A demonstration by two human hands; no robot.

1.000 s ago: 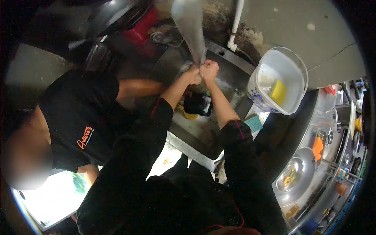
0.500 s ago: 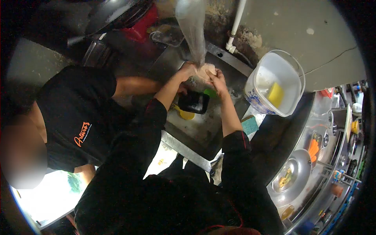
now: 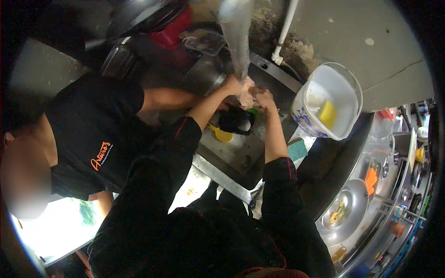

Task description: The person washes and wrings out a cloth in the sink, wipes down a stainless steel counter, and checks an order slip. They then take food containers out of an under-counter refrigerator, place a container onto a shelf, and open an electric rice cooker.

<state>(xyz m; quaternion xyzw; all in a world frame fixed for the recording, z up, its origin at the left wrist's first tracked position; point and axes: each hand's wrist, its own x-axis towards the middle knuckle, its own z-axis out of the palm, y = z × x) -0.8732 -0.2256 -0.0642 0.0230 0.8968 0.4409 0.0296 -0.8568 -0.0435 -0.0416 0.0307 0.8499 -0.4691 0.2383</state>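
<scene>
Over the sink (image 3: 222, 157), my left hand (image 3: 233, 86) grips a pale pink, soft piece (image 3: 246, 95) that looks like raw meat; its exact kind is unclear. On its other side, my right hand (image 3: 264, 98) pinches the same piece. A translucent, whitish column (image 3: 236, 39) comes down right onto it; whether this is water or a plastic sleeve I cannot tell. Just below my hands is a black tray (image 3: 235, 121) with something whitish in it. A co-worker's arm (image 3: 171, 98) reaches toward the tray, the hand mostly hidden behind my left forearm.
Beside the tray lies a yellow scoop (image 3: 223, 135), with a green object (image 3: 252, 111) behind. Right of the sink stands a white bucket (image 3: 309, 111) holding a yellow sponge (image 3: 328, 114). A teal sponge (image 3: 297, 149) lies near my right forearm. The co-worker (image 3: 88, 139) stands close on the left.
The pale piece has turned from spread out to narrower and hanging, with my right hand bunched at its side. Inside the black tray a whitish patch now shows. The whole view has shifted slightly.
</scene>
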